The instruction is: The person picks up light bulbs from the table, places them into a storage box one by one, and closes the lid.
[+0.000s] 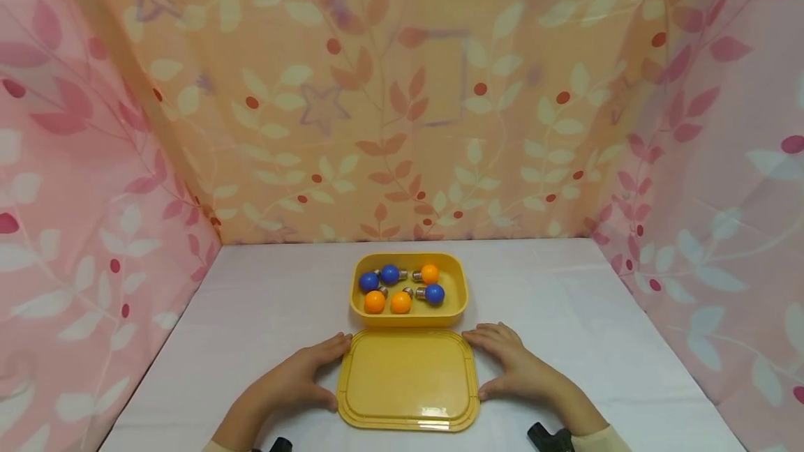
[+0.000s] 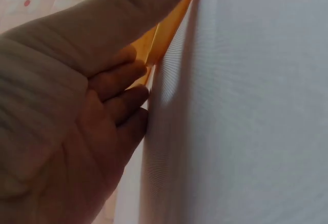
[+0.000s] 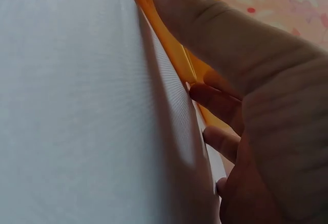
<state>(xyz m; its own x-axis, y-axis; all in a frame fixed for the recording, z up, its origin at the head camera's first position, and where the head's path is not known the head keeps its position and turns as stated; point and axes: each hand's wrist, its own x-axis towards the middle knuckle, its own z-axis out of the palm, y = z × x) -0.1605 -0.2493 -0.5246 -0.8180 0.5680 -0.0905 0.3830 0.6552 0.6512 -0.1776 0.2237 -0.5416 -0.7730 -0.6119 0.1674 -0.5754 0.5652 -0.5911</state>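
A yellow plastic lid (image 1: 408, 377) lies flat on the white cloth in the head view. My left hand (image 1: 295, 375) is at its left side, thumb near the front corner and fingers near the back one. On the opposite side, my right hand (image 1: 524, 368) touches the lid's edge in the same spread pose. Both wrist views show a thumb against the lid's edge and the other fingers low by the cloth. Directly behind the lid stands a yellow tub (image 1: 408, 321), holding three blue light bulbs (image 1: 434, 294) and three orange light bulbs (image 1: 400, 302) with metal screw bases.
White cloth (image 1: 276, 284) covers the table. A leaf-patterned curtain (image 1: 402, 159) rises behind it, with pink patterned cloth (image 1: 75, 229) on the left and more pink cloth (image 1: 710, 229) on the right. Dark wrist straps (image 1: 551, 438) show at the lower edge.
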